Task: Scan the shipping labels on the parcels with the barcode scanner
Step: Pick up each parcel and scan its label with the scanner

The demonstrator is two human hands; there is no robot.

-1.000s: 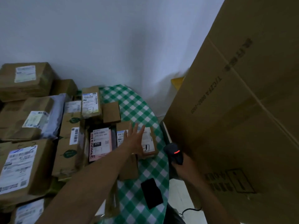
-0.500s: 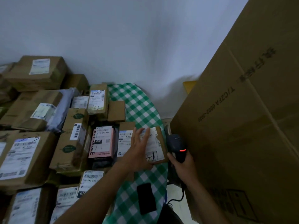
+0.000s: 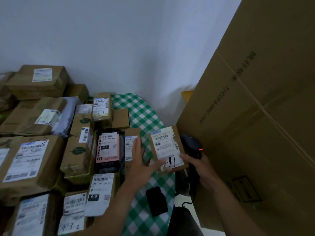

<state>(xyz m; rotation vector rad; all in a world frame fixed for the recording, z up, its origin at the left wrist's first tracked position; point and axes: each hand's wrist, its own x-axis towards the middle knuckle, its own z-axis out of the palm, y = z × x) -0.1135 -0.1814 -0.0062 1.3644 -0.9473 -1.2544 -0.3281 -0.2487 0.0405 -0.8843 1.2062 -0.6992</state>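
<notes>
My left hand [image 3: 142, 161] grips the lower left corner of a small brown parcel [image 3: 177, 133], which is raised and tilted over the table's right edge. Its white shipping label [image 3: 166, 147] faces up. My right hand [image 3: 203, 169] holds the black barcode scanner [image 3: 191, 143] just right of the parcel, a red light glowing on the scanner's head. My right thumb touches the parcel's lower right edge. Another labelled parcel [image 3: 131, 133] lies under my left fingers, beside a pink-labelled black parcel [image 3: 109, 149].
Several labelled cardboard parcels [image 3: 32, 160] are piled at the left and front. A flat black object [image 3: 156, 200] lies on the green checked tablecloth [image 3: 143, 114]. A very large cardboard box [image 3: 255, 116] stands close on the right. A white wall is behind.
My left hand, which lay flat on the small parcel, has lifted it and brought it right towards the scanner. The scanner has risen slightly beside it.
</notes>
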